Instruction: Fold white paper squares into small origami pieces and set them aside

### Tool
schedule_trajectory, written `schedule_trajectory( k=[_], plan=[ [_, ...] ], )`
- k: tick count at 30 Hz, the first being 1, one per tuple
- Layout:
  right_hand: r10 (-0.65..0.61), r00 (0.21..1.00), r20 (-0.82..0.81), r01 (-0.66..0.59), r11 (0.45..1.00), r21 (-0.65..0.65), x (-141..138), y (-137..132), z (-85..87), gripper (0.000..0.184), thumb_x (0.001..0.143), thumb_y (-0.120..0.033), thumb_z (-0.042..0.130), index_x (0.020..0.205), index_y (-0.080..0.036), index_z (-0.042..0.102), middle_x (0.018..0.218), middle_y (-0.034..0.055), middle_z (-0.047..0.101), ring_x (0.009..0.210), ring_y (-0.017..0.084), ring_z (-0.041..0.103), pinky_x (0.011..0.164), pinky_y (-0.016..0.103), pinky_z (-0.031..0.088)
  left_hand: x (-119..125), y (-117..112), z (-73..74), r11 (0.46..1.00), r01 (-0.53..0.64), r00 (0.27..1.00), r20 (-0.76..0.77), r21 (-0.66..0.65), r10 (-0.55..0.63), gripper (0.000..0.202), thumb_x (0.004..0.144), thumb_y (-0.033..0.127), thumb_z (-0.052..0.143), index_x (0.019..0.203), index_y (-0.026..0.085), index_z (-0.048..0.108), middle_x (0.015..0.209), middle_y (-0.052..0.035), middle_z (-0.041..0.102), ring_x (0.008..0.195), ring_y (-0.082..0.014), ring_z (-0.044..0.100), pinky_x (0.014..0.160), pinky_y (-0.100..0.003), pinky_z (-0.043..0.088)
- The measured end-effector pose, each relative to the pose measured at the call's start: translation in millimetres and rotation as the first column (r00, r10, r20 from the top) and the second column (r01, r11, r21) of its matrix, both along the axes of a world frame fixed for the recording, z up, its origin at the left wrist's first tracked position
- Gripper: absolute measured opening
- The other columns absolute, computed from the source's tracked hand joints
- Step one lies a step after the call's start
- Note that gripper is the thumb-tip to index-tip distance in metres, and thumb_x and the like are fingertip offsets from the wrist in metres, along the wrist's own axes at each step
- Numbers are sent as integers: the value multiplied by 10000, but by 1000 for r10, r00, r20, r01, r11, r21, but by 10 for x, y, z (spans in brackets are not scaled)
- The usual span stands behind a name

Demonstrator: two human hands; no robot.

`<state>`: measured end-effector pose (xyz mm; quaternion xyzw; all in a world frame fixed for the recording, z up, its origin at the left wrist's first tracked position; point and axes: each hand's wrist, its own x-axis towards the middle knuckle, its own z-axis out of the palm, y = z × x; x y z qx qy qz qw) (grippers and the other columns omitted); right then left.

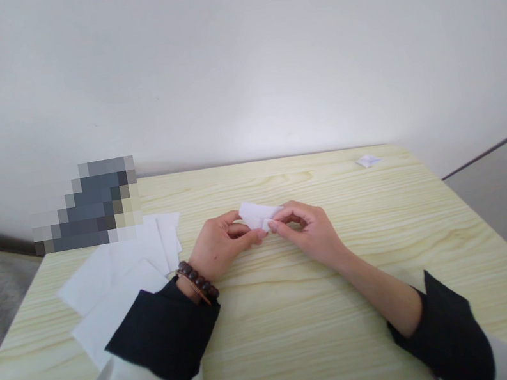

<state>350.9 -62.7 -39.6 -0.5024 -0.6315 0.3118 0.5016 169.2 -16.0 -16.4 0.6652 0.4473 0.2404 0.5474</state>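
Note:
A small folded piece of white paper is held just above the pale wooden table, near its middle. My left hand, with a dark bead bracelet on the wrist, pinches the paper's left part between thumb and fingers. My right hand pinches the paper's right end with its fingertips. Both hands are closed on the paper and nearly touch each other.
Several loose white paper sheets lie overlapping on the table's left side. A small folded white paper piece sits at the far right corner. A blurred dark object stands at the back left. A white wall rises behind the table.

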Motion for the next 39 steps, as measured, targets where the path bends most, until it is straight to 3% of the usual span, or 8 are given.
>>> schedule_trajectory(
  k=[6,14,24,30,35,39],
  plan=[
    [-41,999,6,41,997,-71,-15,-4,18,110,790,-286,640,737,-190,636,733,28,695,673,145,660,658,265,538,-5,-3,-6,1000,9,1000,11,-17,-9,380,676,438,725,941,170,677,726,-25,746,717,-212,685,629,-266,496],
    [-77,996,36,81,992,-102,-26,-13,17,143,802,-318,623,755,-183,625,709,33,696,650,151,664,629,258,525,-16,0,9,1000,9,1000,4,-28,-9,317,648,441,744,828,184,699,708,-6,745,702,-208,681,611,-256,496],
    [-70,997,25,72,994,-85,-36,-8,9,125,789,-302,632,740,-190,608,713,29,687,657,155,662,634,269,529,-5,-6,-12,1000,22,999,-34,10,-21,388,695,441,710,965,168,662,707,-17,742,647,-192,673,543,-238,441],
    [-56,991,-125,42,993,-109,-38,9,-46,190,761,-328,673,768,-211,524,688,-5,660,635,145,661,613,257,518,-3,-6,-11,1000,22,1000,-14,-3,-22,364,696,425,711,942,158,678,708,-22,738,662,-191,675,567,-242,457],
    [-45,957,-288,3,989,-145,-12,26,-50,399,705,-362,723,975,-230,460,693,-38,647,616,124,632,593,240,497,-11,2,-2,1000,-22,999,31,2,22,379,677,437,727,917,147,689,733,-36,744,693,-199,681,601,-250,479],
    [59,991,-123,-84,973,-213,-3,8,-7,267,758,-387,669,893,-177,573,692,-9,613,591,99,548,539,212,422,-28,13,-13,1000,-25,998,52,8,24,385,685,439,725,938,152,683,750,-32,748,744,-202,688,655,-253,492]
  ],
)
